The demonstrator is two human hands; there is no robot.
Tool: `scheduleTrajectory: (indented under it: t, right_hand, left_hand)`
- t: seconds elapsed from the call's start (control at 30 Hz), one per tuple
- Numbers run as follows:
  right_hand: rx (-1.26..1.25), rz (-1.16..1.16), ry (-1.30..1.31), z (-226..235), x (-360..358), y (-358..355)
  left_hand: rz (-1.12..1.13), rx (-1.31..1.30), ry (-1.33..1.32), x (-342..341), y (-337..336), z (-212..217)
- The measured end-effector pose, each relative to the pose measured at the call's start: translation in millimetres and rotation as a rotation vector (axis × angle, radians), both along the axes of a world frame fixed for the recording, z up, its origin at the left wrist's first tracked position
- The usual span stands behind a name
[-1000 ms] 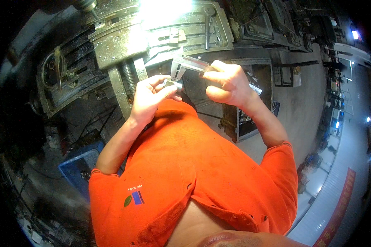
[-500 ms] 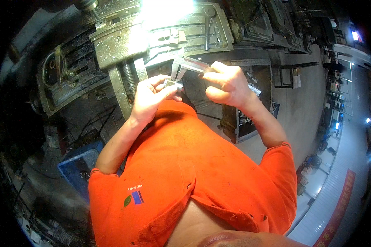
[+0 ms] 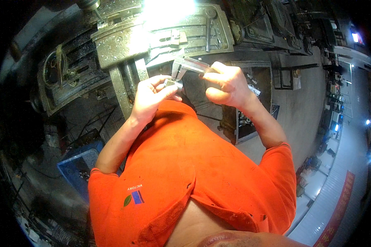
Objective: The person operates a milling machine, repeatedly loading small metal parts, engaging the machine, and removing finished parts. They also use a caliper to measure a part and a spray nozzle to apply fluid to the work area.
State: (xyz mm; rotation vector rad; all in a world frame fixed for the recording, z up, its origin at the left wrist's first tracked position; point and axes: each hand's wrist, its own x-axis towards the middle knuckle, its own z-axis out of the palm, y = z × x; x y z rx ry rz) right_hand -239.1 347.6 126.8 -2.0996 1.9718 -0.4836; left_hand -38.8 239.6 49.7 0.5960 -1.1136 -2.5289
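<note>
Left hand (image 3: pixel 147 98) pinching a small metal part (image 3: pixel 173 84) between thumb and fingers, right hand (image 3: pixel 230 87) curled round one end of a silver caliper (image 3: pixel 191 64), its tips at the part, which sits between orange shirt (image 3: pixel 181 152) and machine table (image 3: pixel 219 35).

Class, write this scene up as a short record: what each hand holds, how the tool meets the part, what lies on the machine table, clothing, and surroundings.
Left hand: pinches small metal piece
Right hand: grips caliper
Tool and part: caliper jaws at the metal piece; exact contact too small to tell
Machine table: long-handled tool, small blocks, scattered shavings
Clothing: orange shirt, short sleeves
Surroundings: blue bin at lower left
</note>
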Motion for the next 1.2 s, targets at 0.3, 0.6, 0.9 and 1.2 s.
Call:
scheduleTrajectory:
  t: [0.3,0.6,0.9,1.2]
  right_hand:
    - [-0.006,0.001,-0.023,1.1,-1.3,-1.2]
    - [0.05,-0.059,-0.232,-4.1,-19.1,-7.7]
    - [0.105,-0.488,-1.094,-47.7,-11.5,-17.4]
    - [-0.076,-0.533,-0.855,-77.7,34.4,-14.5]
  left_hand:
    - [0.0,-0.013,-0.008,1.3,-1.7,-1.3]
    - [-0.004,-0.019,0.011,2.3,-2.2,-1.2]
    - [-0.022,0.004,-0.033,-1.8,2.1,-6.8]
    - [-0.058,-0.128,-0.087,-13.6,16.4,-9.1]
